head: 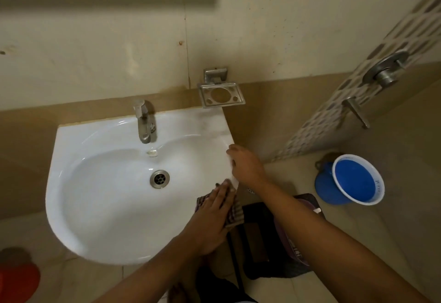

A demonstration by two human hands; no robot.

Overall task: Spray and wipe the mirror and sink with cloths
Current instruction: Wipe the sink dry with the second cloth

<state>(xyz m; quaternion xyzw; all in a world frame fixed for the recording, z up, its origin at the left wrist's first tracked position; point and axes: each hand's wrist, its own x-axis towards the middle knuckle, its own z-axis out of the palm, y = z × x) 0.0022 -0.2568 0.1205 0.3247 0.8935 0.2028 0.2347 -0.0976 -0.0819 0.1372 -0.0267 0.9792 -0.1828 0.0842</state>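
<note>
**Inspector:** Start at the fingers. Left hand [216, 209]?

**Assistant:** Fingers straight and together, pressed flat on a striped cloth [232, 215] at the right rim of the sink [95, 207]. The cloth lies half on the rim and half hanging off its edge. No curl, no pinch; the palm carries the pressure.

**Inspector:** Right hand [245, 163]?

**Assistant:** It rests further back on the same rim, fingers loosely bent over the edge. Something pale shows beneath the fingers, perhaps a second cloth; I cannot tell, nor whether it is gripped.

**Inspector:** Step in hand?

**Assistant:** By my judgement, wiping the rim. To do it well: keep the palm flat, follow the curve of the rim in overlapping strokes, fold the hanging part under so it covers the outer edge, and brace with the other hand.

**Inspector:** Materials?

**Assistant:** The sink is glazed white ceramic, glossy, with a rounded basin and a flat back ledge that looks dull and smeared near the corner. Metal drain [159, 178], ringed and perforated; metal tap [144, 123], upright. The cloth is woven, dark-and-light striped, limp. Steel soap holder [220, 94] on the wall just behind the ledge; blue plastic bucket [350, 182] on the floor, well apart.
</note>
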